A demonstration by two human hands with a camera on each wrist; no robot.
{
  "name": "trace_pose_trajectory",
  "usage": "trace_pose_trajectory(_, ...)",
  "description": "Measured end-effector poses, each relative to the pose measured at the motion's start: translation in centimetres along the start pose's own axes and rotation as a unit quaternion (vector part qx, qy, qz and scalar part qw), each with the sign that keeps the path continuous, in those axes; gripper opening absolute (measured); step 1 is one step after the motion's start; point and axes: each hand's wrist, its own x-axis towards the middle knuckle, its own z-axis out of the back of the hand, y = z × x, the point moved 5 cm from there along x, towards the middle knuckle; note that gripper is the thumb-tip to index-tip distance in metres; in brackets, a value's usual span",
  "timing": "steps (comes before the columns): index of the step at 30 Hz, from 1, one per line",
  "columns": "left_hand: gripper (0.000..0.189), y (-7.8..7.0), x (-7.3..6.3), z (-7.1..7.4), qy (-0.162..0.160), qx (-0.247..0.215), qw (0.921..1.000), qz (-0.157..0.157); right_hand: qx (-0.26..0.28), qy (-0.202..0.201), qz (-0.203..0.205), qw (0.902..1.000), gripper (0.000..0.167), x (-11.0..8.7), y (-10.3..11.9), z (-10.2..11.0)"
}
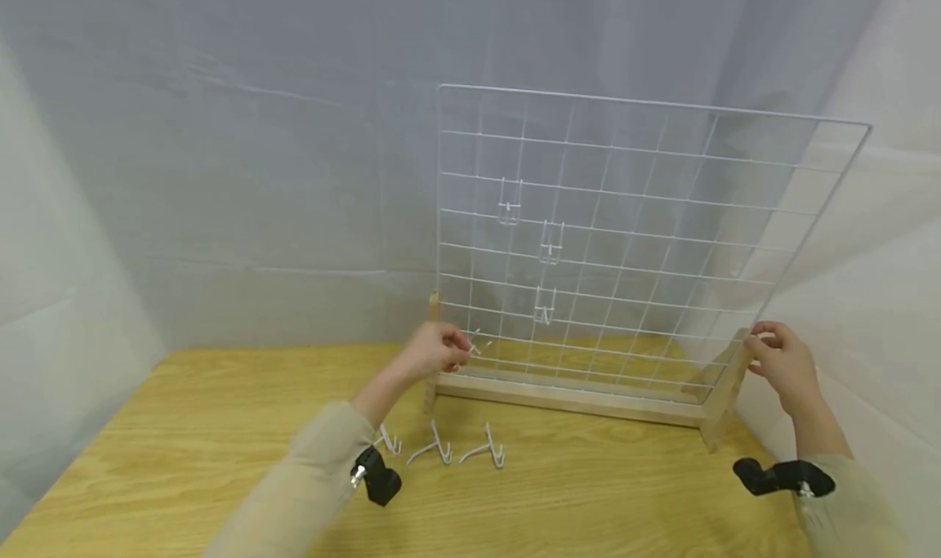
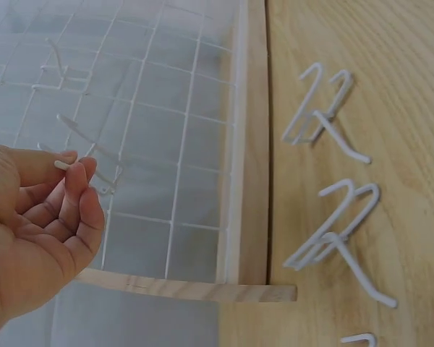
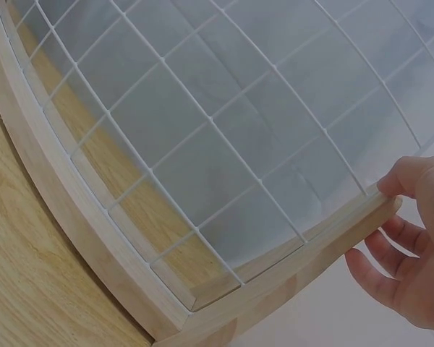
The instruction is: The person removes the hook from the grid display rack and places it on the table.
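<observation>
My left hand pinches a white wire hook by its prong, in front of the lower left of the white wire grid. In the left wrist view the hook is close to the grid wires; whether it touches them I cannot tell. With thumb and fingers my right hand grips the top of the right upright of the wooden stand, beside the grid's edge. Three hooks hang on the grid, one being the upper hook.
On the table in front of the stand lie three more hooks, among them a middle hook and a right hook. Pale sheeting hangs behind and at both sides of the table.
</observation>
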Motion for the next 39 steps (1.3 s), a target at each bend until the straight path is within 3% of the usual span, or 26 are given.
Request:
trace_pose_trajectory(16, 0.013, 1.4, -0.9, -2.3, 0.031, -0.033, 0.9990, -0.008, -0.009, 0.001, -0.004, 0.9999, 0.022, 0.1, 0.0, -0.1)
trace_pose_trajectory(22, 0.016, 1.9, -1.2, -3.3, 0.042, -0.026, 0.9987, -0.014, -0.009, 0.001, -0.001, 1.0000, 0.019, 0.1, -0.1, 0.0)
trace_pose_trajectory(39, 0.016, 0.9, -2.8, -6.4, 0.087, -0.021, 0.9947, -0.051, -0.004, -0.003, 0.001, 1.0000, 0.018, 0.1, 0.0, 0.0)
